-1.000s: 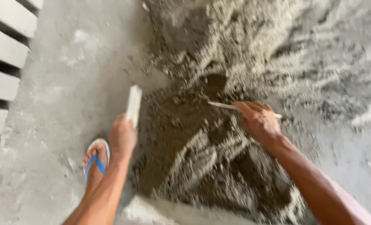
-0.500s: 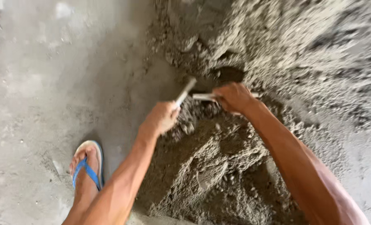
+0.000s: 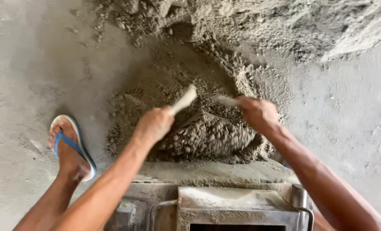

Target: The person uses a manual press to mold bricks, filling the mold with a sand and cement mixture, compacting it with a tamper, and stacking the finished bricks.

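Grey concrete floor (image 3: 23,64) is spreading across the view, and a heap of damp sandy mortar mix (image 3: 242,25) is filling the span from twelve to two o'clock. At six o'clock a dusty metal mould box (image 3: 237,205) is now showing, which was out of sight half a second ago; the view is pulling back toward it, so the work is, I judge, shifting from digging to dragging mix nearer. Just above it a clumpy scooped load (image 3: 212,137) is lying at centre. At nine o'clock a foot in a blue-strapped sandal (image 3: 70,147) is resting. Left hand (image 3: 154,124) is wrapping its fingers tight round a pale handle (image 3: 184,99); right hand (image 3: 259,113) is gripping a second pale handle (image 3: 227,100), fingers closed
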